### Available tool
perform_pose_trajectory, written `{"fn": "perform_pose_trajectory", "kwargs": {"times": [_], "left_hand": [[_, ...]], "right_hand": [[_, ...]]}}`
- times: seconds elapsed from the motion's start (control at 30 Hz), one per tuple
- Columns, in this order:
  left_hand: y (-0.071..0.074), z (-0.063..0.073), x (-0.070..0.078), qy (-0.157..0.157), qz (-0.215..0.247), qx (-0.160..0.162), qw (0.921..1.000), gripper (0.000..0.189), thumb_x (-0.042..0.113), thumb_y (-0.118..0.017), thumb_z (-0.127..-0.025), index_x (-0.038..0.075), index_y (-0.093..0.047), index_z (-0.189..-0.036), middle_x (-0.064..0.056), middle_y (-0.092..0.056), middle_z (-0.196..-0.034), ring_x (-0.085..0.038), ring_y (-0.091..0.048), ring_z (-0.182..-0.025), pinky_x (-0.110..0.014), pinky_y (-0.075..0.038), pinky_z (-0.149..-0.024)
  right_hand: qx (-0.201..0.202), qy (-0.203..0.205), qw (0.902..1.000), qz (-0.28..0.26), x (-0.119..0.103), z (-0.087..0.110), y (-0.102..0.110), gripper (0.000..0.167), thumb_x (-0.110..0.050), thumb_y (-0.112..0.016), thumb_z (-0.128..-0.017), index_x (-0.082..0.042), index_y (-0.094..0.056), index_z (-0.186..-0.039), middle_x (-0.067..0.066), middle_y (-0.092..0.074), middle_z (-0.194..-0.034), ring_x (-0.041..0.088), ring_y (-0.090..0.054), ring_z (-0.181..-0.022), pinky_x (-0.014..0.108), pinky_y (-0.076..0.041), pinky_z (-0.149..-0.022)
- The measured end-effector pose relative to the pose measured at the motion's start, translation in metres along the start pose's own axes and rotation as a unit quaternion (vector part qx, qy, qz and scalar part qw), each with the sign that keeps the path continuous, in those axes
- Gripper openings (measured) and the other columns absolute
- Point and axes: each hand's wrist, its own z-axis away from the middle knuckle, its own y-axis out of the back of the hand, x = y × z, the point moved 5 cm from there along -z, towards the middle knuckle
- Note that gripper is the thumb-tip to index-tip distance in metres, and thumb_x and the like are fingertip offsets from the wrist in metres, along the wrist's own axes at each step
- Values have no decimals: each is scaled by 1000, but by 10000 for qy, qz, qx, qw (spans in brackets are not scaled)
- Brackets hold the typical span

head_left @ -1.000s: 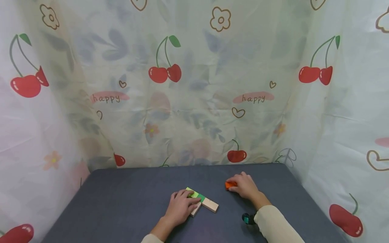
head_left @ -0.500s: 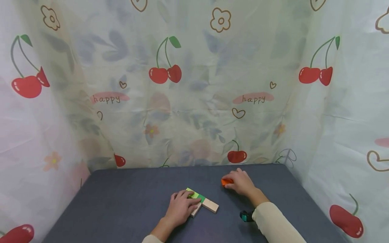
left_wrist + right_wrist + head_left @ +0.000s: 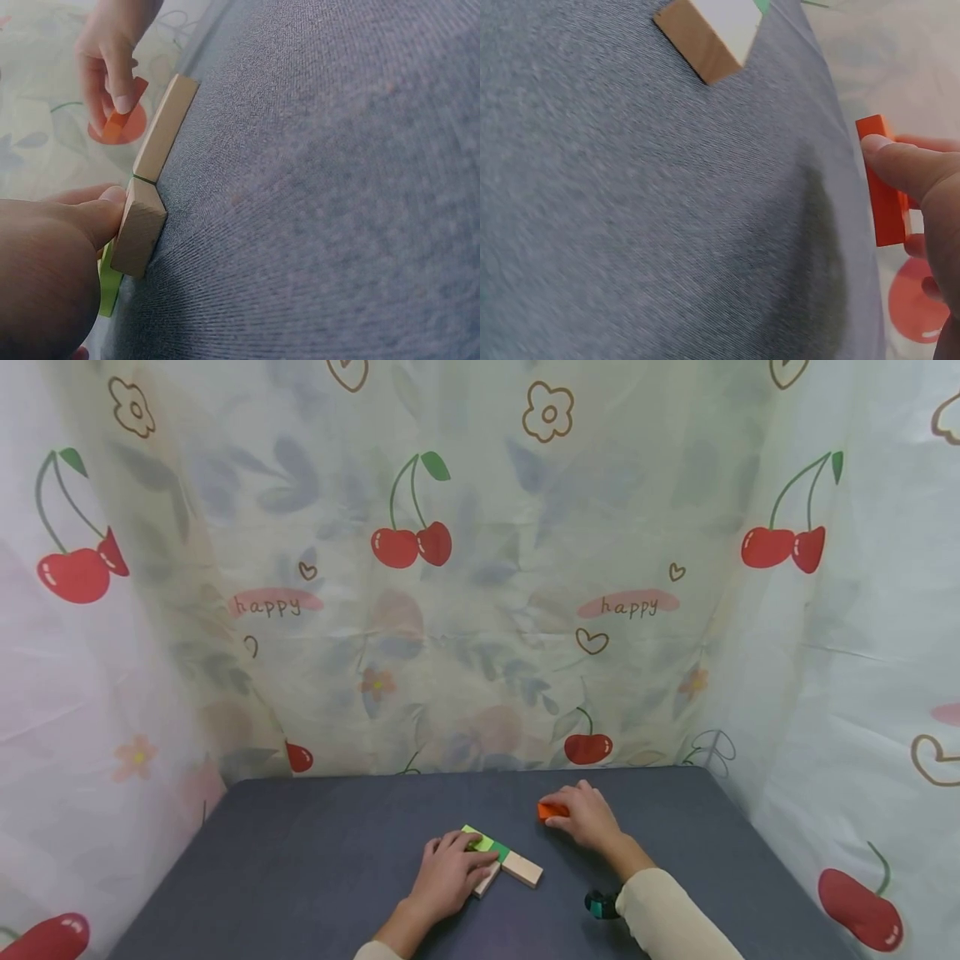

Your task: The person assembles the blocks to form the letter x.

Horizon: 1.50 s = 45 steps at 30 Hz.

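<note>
My right hand (image 3: 588, 818) pinches an orange block (image 3: 546, 811) between thumb and fingers, held up over the far part of the table. In the right wrist view the orange block (image 3: 886, 202) shows its long side, with the thumb on it. To the left, my left hand (image 3: 444, 872) holds a low group of blocks on the table. This group has a light green block (image 3: 484, 843), a darker green block (image 3: 500, 852) and a plain wooden block (image 3: 522, 869) in a row. A second wooden block (image 3: 139, 236) meets the row at an angle, the left thumb against it.
Dark grey cloth covers the table (image 3: 300, 860). A patterned curtain (image 3: 480, 652) with cherries hangs behind it and along both sides. A small black device (image 3: 600, 905) sits at the right wrist, beside the pale sleeve (image 3: 671, 910).
My right hand has moved left with the orange block, closer to the group of blocks. The left hand has stayed in place on the blocks.
</note>
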Motion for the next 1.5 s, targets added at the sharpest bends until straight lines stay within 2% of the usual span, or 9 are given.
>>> {"fn": "perform_pose_trajectory", "kwargs": {"times": [0.23,0.43,0.7,1.27,1.5], "left_hand": [[-2,0,0,-18,-46,99,9999,32,41,-59,-96,40,-65,-127,1,-55,-134,-28,-45,-126,-58,-34,-92],[-3,-1,-1,88,-78,-14,9999,32,44,-57,-96,43,-64,-127,2,-55,-134,-28,-44,-126,-58,-34,-93],[-5,-3,-2,179,-114,-106,9997,32,45,-57,-95,45,-63,-127,3,-54,-135,-28,-44,-127,-58,-33,-94],[-5,-2,-3,182,-10,-89,9998,33,45,-56,-95,45,-63,-128,4,-53,-136,-27,-43,-127,-58,-33,-93],[-5,-2,-3,193,-50,-66,9998,33,46,-56,-95,44,-63,-127,4,-53,-135,-27,-43,-127,-58,-33,-93]], "right_hand": [[241,-69,9992,-303,-5,3,-6,35,-36,-78,-82,-24,-74,-114,-4,-66,-102,15,-44,-84,35,-39,-76],[257,-87,9985,-483,-10,4,-12,35,-35,-78,-82,-24,-73,-115,-4,-66,-103,15,-44,-84,36,-39,-76],[283,216,9981,-500,-20,5,-16,34,-34,-77,-83,-23,-73,-115,-3,-66,-102,16,-45,-83,36,-39,-76],[-189,630,9973,-330,-41,6,-27,34,-35,-73,-87,-21,-72,-118,-3,-66,-105,17,-47,-88,38,-40,-78],[-220,780,9963,-302,-44,7,-31,33,-36,-72,-88,-22,-72,-118,-4,-66,-104,15,-46,-85,36,-39,-75]]}}
